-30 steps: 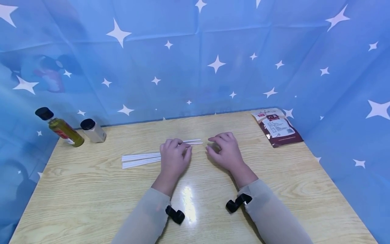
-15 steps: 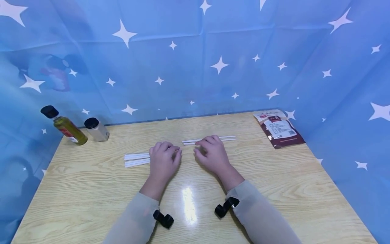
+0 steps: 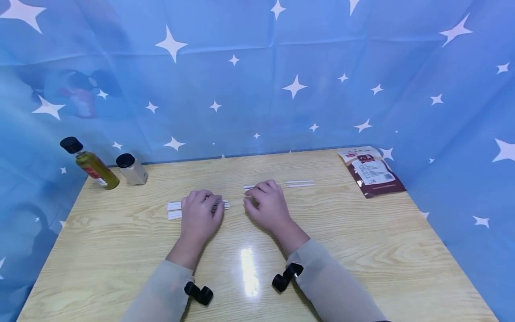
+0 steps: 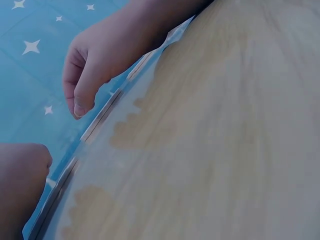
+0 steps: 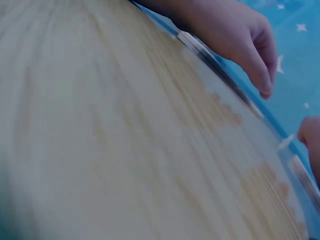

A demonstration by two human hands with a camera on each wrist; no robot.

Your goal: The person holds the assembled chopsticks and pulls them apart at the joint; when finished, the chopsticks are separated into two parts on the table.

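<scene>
My left hand (image 3: 200, 215) is over a flat bundle of several thin white sticks (image 3: 175, 215), whose two ends show on either side of it. Its fingers bend loosely, with a space between thumb and index finger. To the right, my right hand (image 3: 267, 203) hovers over two separate white sticks (image 3: 299, 184) and hides their middle. From the left wrist, the right hand (image 4: 102, 60) shows thumb and fingers close together, above a stick (image 4: 102, 116). From the right wrist, the left hand (image 5: 240, 42) appears above the bundle (image 5: 220, 70). Neither hand visibly grips anything.
At the table's back left stand a bottle of green-yellow liquid (image 3: 95, 169) and a black-lidded jar (image 3: 132, 169). A maroon and white printed pouch (image 3: 372, 172) lies at the back right. Behind the wooden table (image 3: 362, 250) hangs a blue star-patterned curtain (image 3: 249, 89).
Two sticks have slid right, out from beside my left hand. After that, my right hand has shifted left along them. My left hand has moved left over the bundle. The head view has turned slightly.
</scene>
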